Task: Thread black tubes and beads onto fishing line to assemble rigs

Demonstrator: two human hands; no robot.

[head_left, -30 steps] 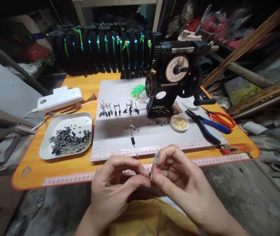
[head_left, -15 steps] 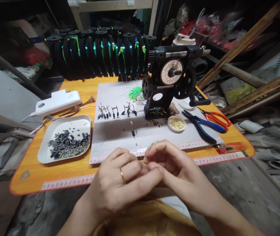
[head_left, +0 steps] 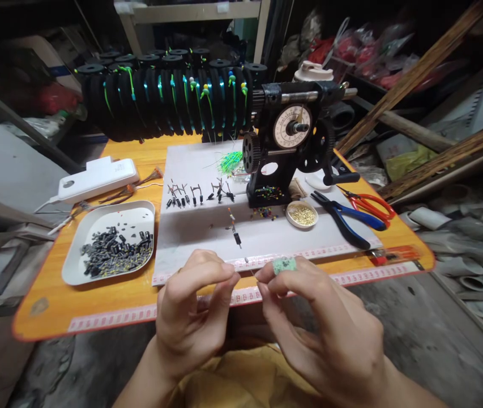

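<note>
My left hand point(head_left: 194, 309) is closed in a pinch of thumb and forefinger over the table's front edge. Across a small gap, my right hand point(head_left: 326, 317) pinches too, with green tape point(head_left: 284, 265) wrapped round one finger. A thin line point(head_left: 253, 273), barely visible, shows at the fingertips of both hands. Just beyond them, a small black cylinder point(head_left: 237, 239) lies on the white board point(head_left: 190, 238), with an orange-and-white piece point(head_left: 231, 215) above it. A tiny grey piece point(head_left: 246, 260) is closer to my fingers.
A white tray point(head_left: 73, 266) of black and grey pieces is at left. Black foam spools point(head_left: 165, 102) and a geared dial machine point(head_left: 292, 127) stand behind. A dish of gold bits point(head_left: 302, 215), blue-handled pliers point(head_left: 343, 221) and red-handled pliers point(head_left: 372, 207) lie at right.
My hands have drawn apart from being bunched together, the right one moving rightward, and the line shows between them. The black cylinder and the orange-and-white piece have shifted slightly right.
</note>
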